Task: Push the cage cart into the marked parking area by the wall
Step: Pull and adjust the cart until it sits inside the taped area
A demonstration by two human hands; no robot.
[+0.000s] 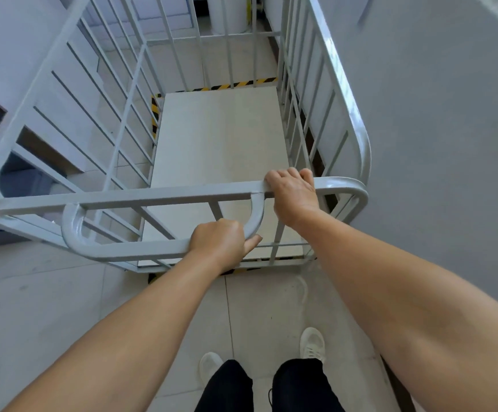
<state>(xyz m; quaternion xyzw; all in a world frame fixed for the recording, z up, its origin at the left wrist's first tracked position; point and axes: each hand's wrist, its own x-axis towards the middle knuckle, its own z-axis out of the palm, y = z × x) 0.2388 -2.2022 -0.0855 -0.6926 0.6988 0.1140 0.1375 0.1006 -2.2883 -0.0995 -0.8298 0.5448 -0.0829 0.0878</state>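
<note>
A grey metal cage cart (122, 197) with barred sides and a pale flat deck stands right in front of me, its right side close along the wall (435, 114). My left hand (221, 242) is shut on the cart's curved push handle (122, 251). My right hand (293, 194) grips the top rail of the near side. Yellow-and-black hazard tape (235, 84) marks the floor; it shows beyond the deck's far edge, along its left edge and under the near end of the cart.
The white wall runs along the right with a dark skirting strip (316, 150). Grey and white cabinets or boxes (48, 150) stand to the left of the cart. A white cylinder (226, 13) stands far ahead. My feet in white shoes (311, 343) are on pale floor tiles.
</note>
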